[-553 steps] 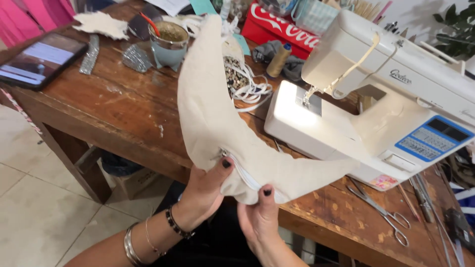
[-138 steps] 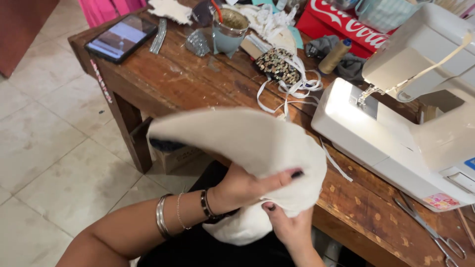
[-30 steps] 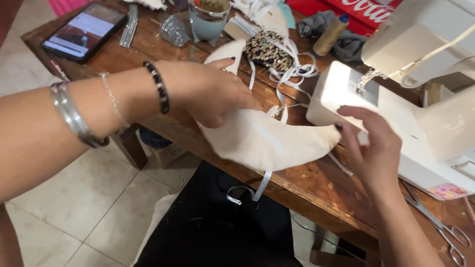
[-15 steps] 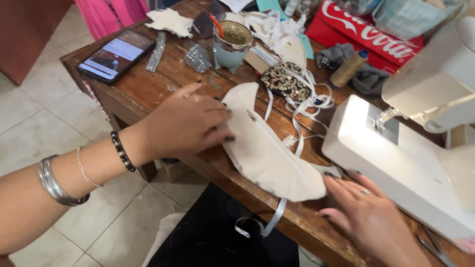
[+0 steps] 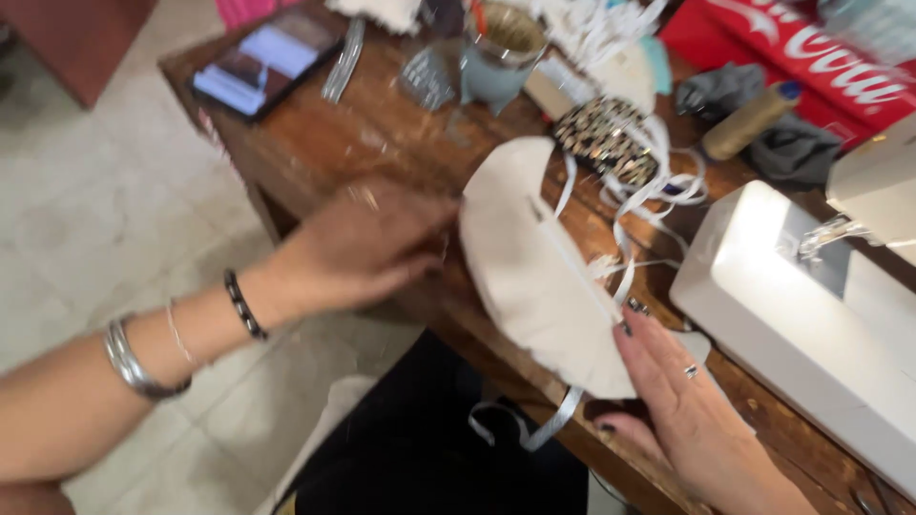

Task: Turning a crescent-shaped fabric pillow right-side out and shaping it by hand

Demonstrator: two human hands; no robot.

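Observation:
A cream, crescent-shaped fabric piece [image 5: 530,272] lies flat on the wooden table [image 5: 353,143], near its front edge. A white ribbon strip [image 5: 534,424] hangs from it over the edge. My left hand [image 5: 367,248] hovers just left of the fabric, fingers spread, blurred by motion, apparently empty. My right hand [image 5: 682,396] rests on the lower right end of the fabric, fingertips pressing on it. Bracelets circle my left wrist.
A white sewing machine [image 5: 811,305] stands at the right. Behind the fabric are a leopard-print piece [image 5: 601,138], tangled white ribbons [image 5: 658,186], a thread spool [image 5: 749,119], a blue cup [image 5: 496,48], a tablet [image 5: 262,62] and a red box [image 5: 801,57].
The fabric, earlier held up in both hands, now lies on the table. My left hand has slid off it to the left; my right hand has come onto its lower end.

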